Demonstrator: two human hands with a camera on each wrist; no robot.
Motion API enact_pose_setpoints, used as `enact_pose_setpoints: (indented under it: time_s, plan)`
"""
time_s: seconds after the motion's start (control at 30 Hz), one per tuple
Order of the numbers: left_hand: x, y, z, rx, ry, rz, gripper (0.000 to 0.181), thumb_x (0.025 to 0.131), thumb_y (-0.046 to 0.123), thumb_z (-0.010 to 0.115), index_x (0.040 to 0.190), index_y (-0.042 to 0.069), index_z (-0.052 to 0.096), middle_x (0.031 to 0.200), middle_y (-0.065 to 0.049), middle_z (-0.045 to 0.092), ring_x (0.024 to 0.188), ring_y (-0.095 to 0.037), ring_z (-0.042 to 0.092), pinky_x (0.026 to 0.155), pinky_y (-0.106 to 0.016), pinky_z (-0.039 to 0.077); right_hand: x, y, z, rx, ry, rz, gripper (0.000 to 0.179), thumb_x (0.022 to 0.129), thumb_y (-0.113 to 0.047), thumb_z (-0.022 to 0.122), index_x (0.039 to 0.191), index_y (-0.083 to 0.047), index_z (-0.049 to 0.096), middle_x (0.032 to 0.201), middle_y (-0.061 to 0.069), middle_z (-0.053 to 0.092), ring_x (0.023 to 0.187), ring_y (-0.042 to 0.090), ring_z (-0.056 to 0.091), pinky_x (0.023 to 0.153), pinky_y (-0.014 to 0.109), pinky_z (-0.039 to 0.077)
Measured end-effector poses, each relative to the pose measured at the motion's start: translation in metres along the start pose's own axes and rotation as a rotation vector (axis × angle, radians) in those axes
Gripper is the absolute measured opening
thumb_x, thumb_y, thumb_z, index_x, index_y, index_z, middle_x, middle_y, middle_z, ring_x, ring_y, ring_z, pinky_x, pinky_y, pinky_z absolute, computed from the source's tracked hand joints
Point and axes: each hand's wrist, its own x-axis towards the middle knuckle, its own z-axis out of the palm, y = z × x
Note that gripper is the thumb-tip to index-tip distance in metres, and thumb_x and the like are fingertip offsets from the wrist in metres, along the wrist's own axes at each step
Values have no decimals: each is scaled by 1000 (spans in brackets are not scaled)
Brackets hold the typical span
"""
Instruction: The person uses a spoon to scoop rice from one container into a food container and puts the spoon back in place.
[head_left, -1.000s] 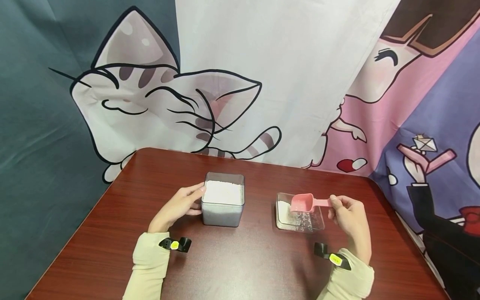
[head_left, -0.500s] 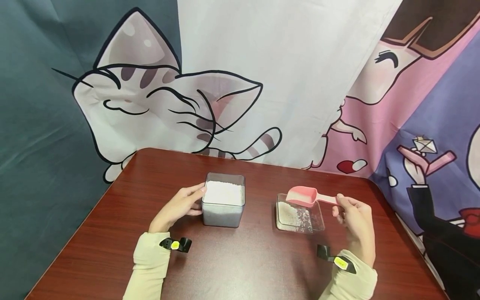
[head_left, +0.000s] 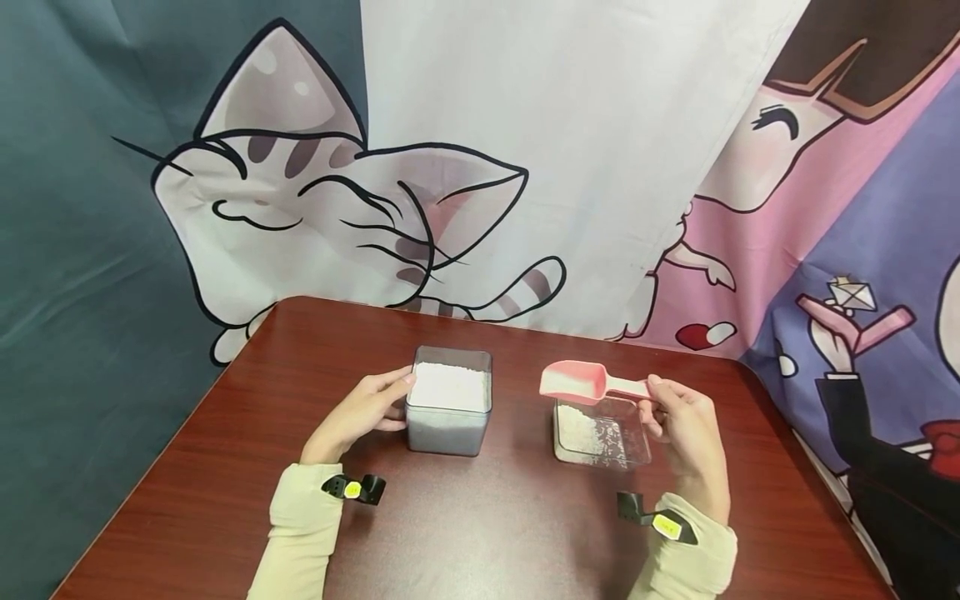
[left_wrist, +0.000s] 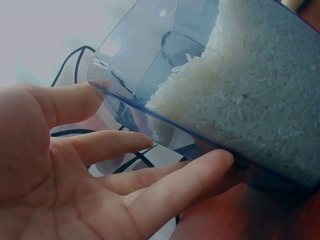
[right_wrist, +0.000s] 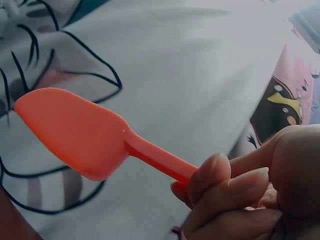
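The pink plastic scoop (head_left: 573, 383) is at the right of centre in the head frame, over the far edge of the shallow clear tray (head_left: 636, 435), and its tip reaches a little past the tray's left side. The person's right hand (head_left: 686, 425) pinches the end of the handle (right_wrist: 159, 159) between the thumb and curled fingers. The scoop seems light and quite stiff, probably smooth, so it may turn in the fingers; a hold nearer to the bowl would perhaps control it better. Inside lies something pale, which looks like grains; loose grains would slide easily if the bowl tilts.

In the middle of the frame, the deep clear box (head_left: 444, 433) contains much white rice (left_wrist: 265, 100), so it is probably heavy and steady on the wooden table (head_left: 465, 542). The left hand (head_left: 356, 417) has its fingers spread, the thumb at the rim corner, other fingertips against the wall. For lifting, two opposite walls would be the safer place, as the plastic may be slippery.
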Motion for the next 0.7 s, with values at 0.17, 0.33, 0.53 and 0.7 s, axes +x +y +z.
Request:
enact_pose_setpoints:
  time_s: [0.17, 0.33, 0.53, 0.7]
  plan:
    - [-1, 0, 0, -6, -4, 8, 58, 95, 38, 47, 141, 5, 34, 125, -24, 51, 90, -27, 64, 77, -40, 54, 2, 4, 15, -34, -51, -12, 26, 95, -16, 51, 75, -4, 63, 48, 0, 50, 38, 10, 34, 37, 26, 15]
    - [-2, 0, 0, -14, -7, 4, 57, 95, 37, 47, 141, 6, 34, 124, -23, 53, 90, -26, 64, 77, -40, 54, 2, 9, 24, -3, -86, -6, 25, 95, -16, 51, 76, -2, 62, 48, 1, 48, 39, 14, 27, 39, 31, 10]
    - [-2, 1, 1, -17, 0, 9, 54, 96, 35, 47, 141, 7, 36, 124, -22, 53, 89, -26, 64, 77, -41, 54, 6, 12, 36, -5, -103, -17, 27, 95, -15, 51, 73, -2, 59, 46, 2, 48, 37, 8, 34, 40, 30, 12]
    - [-2, 0, -1, -22, 8, -10, 54, 95, 36, 48, 140, 9, 38, 123, -20, 54, 91, -27, 63, 78, -39, 54, 9, 16, 49, -44, -131, -27, 28, 96, -14, 49, 72, -1, 57, 46, 1, 48, 37, 7, 36, 41, 29, 13]
